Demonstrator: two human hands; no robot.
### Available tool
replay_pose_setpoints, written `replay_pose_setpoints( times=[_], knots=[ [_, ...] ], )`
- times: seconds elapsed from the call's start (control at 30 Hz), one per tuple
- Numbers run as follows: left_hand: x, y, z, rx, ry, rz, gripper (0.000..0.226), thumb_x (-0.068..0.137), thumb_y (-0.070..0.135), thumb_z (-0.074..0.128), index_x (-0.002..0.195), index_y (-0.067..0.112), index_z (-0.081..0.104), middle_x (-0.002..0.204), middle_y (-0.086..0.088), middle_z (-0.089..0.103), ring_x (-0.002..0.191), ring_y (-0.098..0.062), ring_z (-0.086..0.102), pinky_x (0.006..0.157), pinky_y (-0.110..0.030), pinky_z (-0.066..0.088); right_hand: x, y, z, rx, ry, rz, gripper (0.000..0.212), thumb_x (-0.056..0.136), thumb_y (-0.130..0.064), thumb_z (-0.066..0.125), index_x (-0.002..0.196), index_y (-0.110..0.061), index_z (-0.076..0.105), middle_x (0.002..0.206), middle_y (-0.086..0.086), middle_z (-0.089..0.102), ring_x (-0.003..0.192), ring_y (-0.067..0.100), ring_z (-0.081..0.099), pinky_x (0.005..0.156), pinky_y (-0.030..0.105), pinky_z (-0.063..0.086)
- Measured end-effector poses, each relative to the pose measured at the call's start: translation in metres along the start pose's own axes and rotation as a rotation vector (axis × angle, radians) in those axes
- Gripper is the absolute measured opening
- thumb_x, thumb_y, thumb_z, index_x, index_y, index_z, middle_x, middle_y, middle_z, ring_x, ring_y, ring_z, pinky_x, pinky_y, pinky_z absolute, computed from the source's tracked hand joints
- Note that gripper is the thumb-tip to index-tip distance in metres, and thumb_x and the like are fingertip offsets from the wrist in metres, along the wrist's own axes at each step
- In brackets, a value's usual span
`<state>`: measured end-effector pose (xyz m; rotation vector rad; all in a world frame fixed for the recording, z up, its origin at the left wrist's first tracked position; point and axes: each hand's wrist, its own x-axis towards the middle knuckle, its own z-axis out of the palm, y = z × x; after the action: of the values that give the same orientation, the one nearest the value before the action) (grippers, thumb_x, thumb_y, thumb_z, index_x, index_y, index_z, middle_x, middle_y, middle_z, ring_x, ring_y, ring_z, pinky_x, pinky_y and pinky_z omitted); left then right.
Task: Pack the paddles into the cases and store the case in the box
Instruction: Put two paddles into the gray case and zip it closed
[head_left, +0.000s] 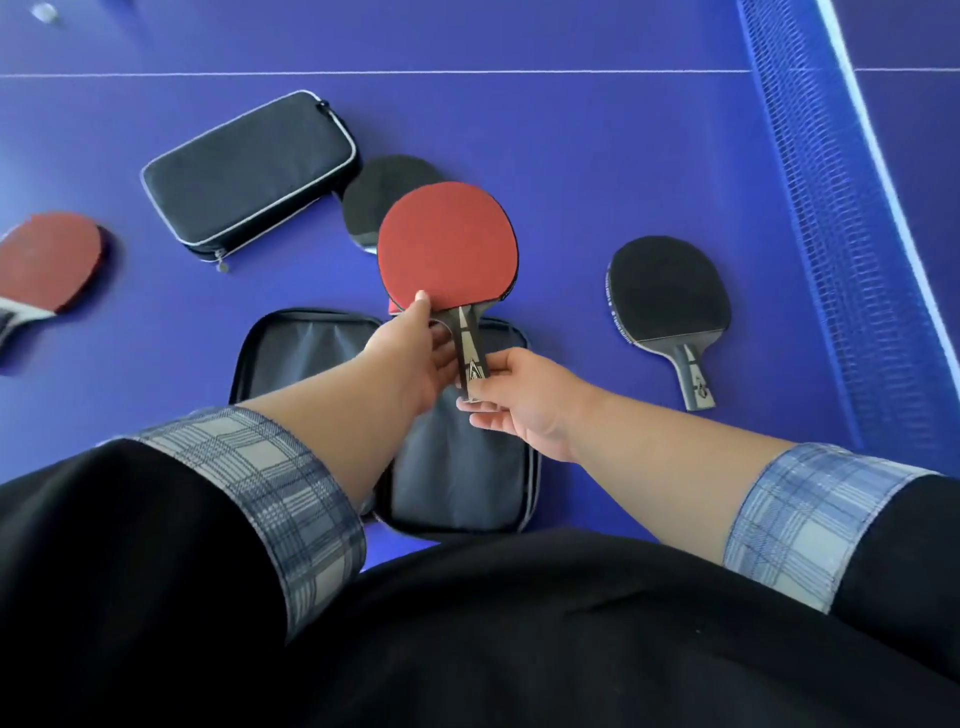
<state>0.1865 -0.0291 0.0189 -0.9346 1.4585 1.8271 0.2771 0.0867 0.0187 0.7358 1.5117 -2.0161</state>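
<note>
Above the open case (457, 467), both hands (467, 374) hold the red paddle (447, 244).

Black top w/ sleeves (130, 545) rolled back; cuffs (291, 493) show blue-grey plaid lining, stitched edge. Forearms bare, no watch or rings. Left hand (421, 358) & right hand (524, 400) ungloved.

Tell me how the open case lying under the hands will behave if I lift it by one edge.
The open case is probably floppy: its grey lining looks like thin soft fabric, creased. Lying unzipped with both halves spread flat on the table, the free half would likely swing or fold shut. It seems light, as nothing shows inside it.
</note>
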Motion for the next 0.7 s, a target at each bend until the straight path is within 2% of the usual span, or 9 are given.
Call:
replay_pose_setpoints(
  times=[0.07,0.13,0.27,0.33,0.4,0.5,0.63,0.7],
  knots=[
    [-0.004,0.004,-0.038,-0.020,0.009,0.002,0.026,0.093,0.048,0.058,0.091,0.022,0.056,0.081,0.003,0.070,0.054,-0.011,0.070,0.045,-0.025,0.054,-0.001,0.012,0.033,-0.049,-0.001,0.009,0.032,0.095,-0.003,0.060,0.127,0.003,0.055,0.108,0.010,0.064,0.093,0.017,0.070,0.080,0.029,0.060],
    [-0.007,0.010,-0.080,-0.038,0.024,0.002,0.022,0.095,0.045,0.056,0.097,0.022,0.055,0.089,0.000,0.067,0.059,-0.015,0.072,0.046,-0.028,0.056,-0.003,0.026,0.068,-0.082,-0.013,0.024,0.025,0.095,-0.001,0.058,0.120,0.002,0.058,0.097,0.008,0.064,0.090,0.016,0.069,0.081,0.029,0.059],
    [-0.008,0.019,-0.167,0.020,0.079,0.024,0.018,0.098,0.036,0.055,0.099,0.018,0.056,0.089,-0.005,0.067,0.059,-0.016,0.073,0.047,-0.030,0.056,-0.006,0.056,0.138,-0.106,-0.051,0.060,0.012,0.096,-0.003,0.059,0.105,-0.009,0.062,0.094,0.002,0.067,0.086,0.014,0.070,0.081,0.027,0.057],
    [-0.008,0.020,-0.199,0.076,0.054,0.009,0.017,0.099,0.035,0.054,0.102,0.017,0.056,0.091,-0.005,0.067,0.069,-0.018,0.074,0.051,-0.031,0.057,-0.006,0.067,0.164,-0.163,-0.064,0.072,0.017,0.094,-0.003,0.062,0.105,-0.016,0.062,0.094,-0.001,0.068,0.085,0.011,0.070,0.075,0.022,0.057],
    [-0.009,0.022,-0.220,0.101,0.008,-0.012,0.015,0.100,0.035,0.051,0.103,0.020,0.056,0.091,-0.003,0.066,0.077,-0.018,0.072,0.056,-0.033,0.056,-0.004,0.075,0.184,-0.208,-0.069,0.078,0.023,0.092,-0.004,0.063,0.111,-0.017,0.060,0.096,0.000,0.067,0.086,0.012,0.068,0.075,0.021,0.056],
    [-0.009,0.027,-0.236,0.118,-0.009,-0.016,0.015,0.101,0.034,0.050,0.106,0.021,0.056,0.088,0.002,0.065,0.080,-0.015,0.070,0.060,-0.034,0.055,-0.001,0.083,0.200,-0.202,-0.006,0.070,0.029,0.095,-0.010,0.062,0.122,-0.020,0.059,0.104,0.003,0.063,0.093,0.016,0.064,0.083,0.027,0.055],
    [-0.003,0.029,-0.243,0.182,-0.020,-0.020,0.020,0.102,0.028,0.050,0.116,0.016,0.055,0.097,0.001,0.063,0.076,-0.013,0.069,0.059,-0.031,0.055,0.005,0.087,0.199,-0.242,0.104,0.061,0.026,0.100,-0.013,0.054,0.102,-0.037,0.063,0.100,-0.002,0.063,0.091,0.012,0.064,0.082,0.027,0.056],
    [0.002,0.027,-0.244,0.228,-0.017,-0.033,0.020,0.102,0.025,0.049,0.118,0.014,0.054,0.105,-0.001,0.064,0.075,-0.013,0.070,0.058,-0.029,0.055,0.009,0.088,0.196,-0.296,0.128,0.064,0.025,0.099,-0.013,0.055,0.103,-0.037,0.063,0.101,-0.001,0.064,0.091,0.012,0.064,0.083,0.027,0.056]
  ],
)
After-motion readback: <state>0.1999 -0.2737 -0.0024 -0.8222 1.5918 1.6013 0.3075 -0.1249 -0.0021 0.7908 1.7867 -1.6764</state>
